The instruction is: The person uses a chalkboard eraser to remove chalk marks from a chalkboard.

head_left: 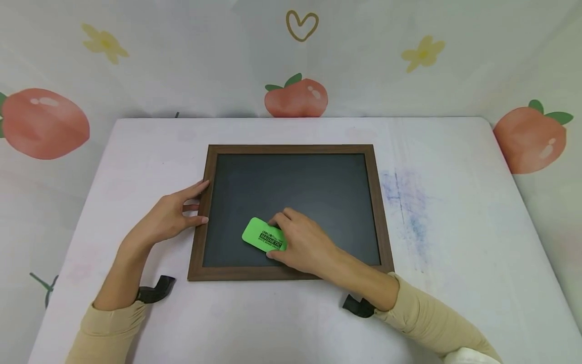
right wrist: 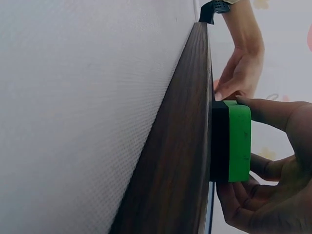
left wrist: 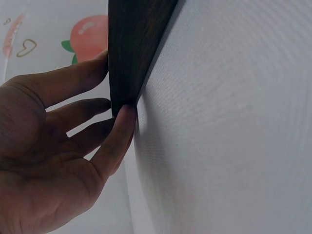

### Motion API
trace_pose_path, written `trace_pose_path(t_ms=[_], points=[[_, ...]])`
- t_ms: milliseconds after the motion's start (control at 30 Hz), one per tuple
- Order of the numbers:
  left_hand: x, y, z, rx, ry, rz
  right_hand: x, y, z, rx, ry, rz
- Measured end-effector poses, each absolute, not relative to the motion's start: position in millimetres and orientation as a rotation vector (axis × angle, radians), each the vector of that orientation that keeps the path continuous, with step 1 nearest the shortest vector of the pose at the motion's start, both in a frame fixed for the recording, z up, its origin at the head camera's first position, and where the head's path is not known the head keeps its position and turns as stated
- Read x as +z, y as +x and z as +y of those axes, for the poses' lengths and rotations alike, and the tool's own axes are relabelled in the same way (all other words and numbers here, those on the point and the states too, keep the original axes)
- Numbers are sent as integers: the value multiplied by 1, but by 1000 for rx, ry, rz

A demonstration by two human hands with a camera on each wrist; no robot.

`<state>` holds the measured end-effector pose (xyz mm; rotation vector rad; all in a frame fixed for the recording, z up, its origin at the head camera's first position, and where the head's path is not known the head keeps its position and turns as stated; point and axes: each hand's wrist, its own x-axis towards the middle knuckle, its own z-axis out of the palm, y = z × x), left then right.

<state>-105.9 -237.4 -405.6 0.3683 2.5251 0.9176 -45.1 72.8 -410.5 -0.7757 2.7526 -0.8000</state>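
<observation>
On the white table lies a small blackboard (head_left: 295,187) with a brown wooden frame (head_left: 291,149). My right hand (head_left: 306,242) grips a green magnetic whiteboard eraser (head_left: 263,235) by its right end, over the lower middle of the dark surface. The right wrist view shows the eraser's green side (right wrist: 240,144) and its black underside facing the board, with thumb and fingers around it. My left hand (head_left: 165,217) rests its fairly straight fingertips on the frame's left side. Seen from the left wrist, fingertips (left wrist: 126,114) touch the frame's outer edge (left wrist: 134,48).
Blue and purple smudges (head_left: 409,202) mark the tabletop right of the blackboard. A pale curtain (head_left: 204,60) printed with fruit, flowers and a heart hangs behind the table. Black wrist mounts (head_left: 156,289) show beside both wrists.
</observation>
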Motion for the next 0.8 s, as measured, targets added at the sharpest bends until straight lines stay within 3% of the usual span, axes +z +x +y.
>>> trace_pose_path(t_ms=[800], points=[[-405,-106,-238,915,388,2525,-406,-54,55,-775,-888,2668]])
